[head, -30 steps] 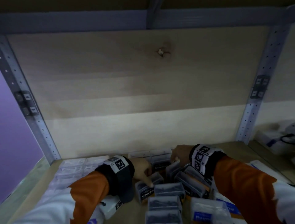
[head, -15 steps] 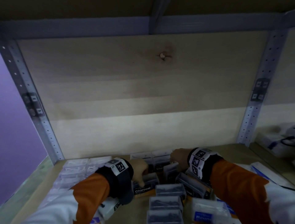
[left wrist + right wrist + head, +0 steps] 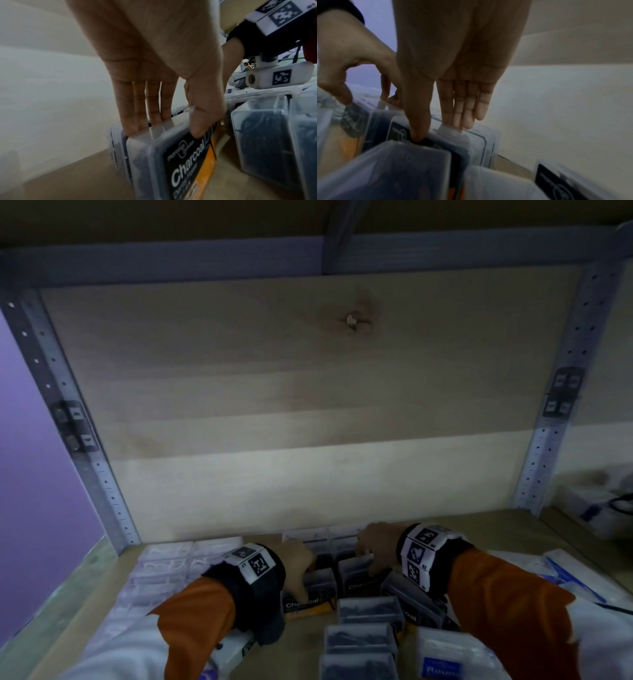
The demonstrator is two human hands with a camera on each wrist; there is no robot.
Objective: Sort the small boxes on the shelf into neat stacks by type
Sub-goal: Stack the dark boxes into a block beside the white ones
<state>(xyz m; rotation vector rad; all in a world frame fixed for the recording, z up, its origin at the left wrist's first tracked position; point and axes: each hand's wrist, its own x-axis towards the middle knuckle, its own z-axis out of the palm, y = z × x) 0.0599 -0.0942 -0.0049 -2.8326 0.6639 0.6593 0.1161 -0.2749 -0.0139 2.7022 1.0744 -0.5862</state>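
Two clear boxes with dark "Charcoal" labels stand on edge side by side near the shelf's back. My left hand (image 3: 297,564) pinches the left Charcoal box (image 3: 308,594) at its top, thumb on the labelled front and fingers behind, as the left wrist view shows for the hand (image 3: 164,127) and box (image 3: 187,166). My right hand (image 3: 376,546) pinches the right Charcoal box (image 3: 358,577) the same way, seen close in the right wrist view as hand (image 3: 440,129) and box (image 3: 471,139). More of these boxes (image 3: 329,539) stand against the back panel behind them.
Clear boxes with white contents (image 3: 178,563) fill the shelf's back left. Several dark-filled boxes (image 3: 370,609) lie in a column in front of my hands, one more (image 3: 411,604) leaning at the right. Blue-labelled packets (image 3: 445,659) lie front right. The wooden shelf (image 3: 301,642) shows between.
My left hand has turned its Charcoal box from tilted to upright, label toward me, and moved it back. My right hand has stood its box up beside it.
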